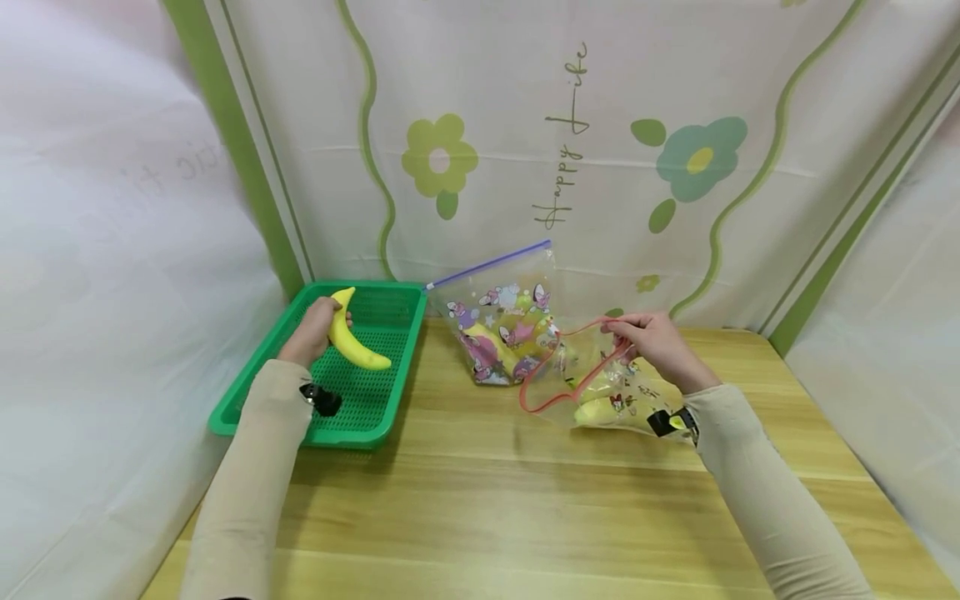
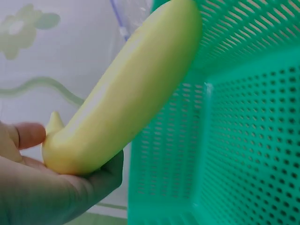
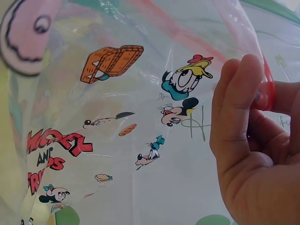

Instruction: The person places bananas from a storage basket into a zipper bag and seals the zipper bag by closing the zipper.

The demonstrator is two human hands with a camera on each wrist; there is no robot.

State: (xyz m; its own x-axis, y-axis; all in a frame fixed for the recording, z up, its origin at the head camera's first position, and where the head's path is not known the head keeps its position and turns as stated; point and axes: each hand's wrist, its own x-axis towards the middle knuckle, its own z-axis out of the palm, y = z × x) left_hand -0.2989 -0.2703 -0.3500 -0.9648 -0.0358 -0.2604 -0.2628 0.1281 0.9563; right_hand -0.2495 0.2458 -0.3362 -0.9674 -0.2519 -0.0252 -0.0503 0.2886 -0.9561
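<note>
My left hand (image 1: 313,329) grips a yellow banana (image 1: 352,340) near its stem end, over the green basket (image 1: 405,367). In the left wrist view the thumb and fingers close round the banana (image 2: 126,89). My right hand (image 1: 656,346) pinches the red-edged rim of a clear zip bag (image 1: 551,404) printed with cartoon figures, and its mouth gapes toward the left. Pale yellow fruit (image 1: 596,412) lies inside this bag. Up close in the right wrist view, the bag's printed film (image 3: 154,126) stretches beside the right hand (image 3: 253,145).
Behind and left of the red-rimmed bag stands another clear bag with a purple zip (image 1: 491,268), holding yellow items. Everything rests on a wooden table (image 1: 480,517). A white printed curtain (image 1: 510,92) borders the back and sides.
</note>
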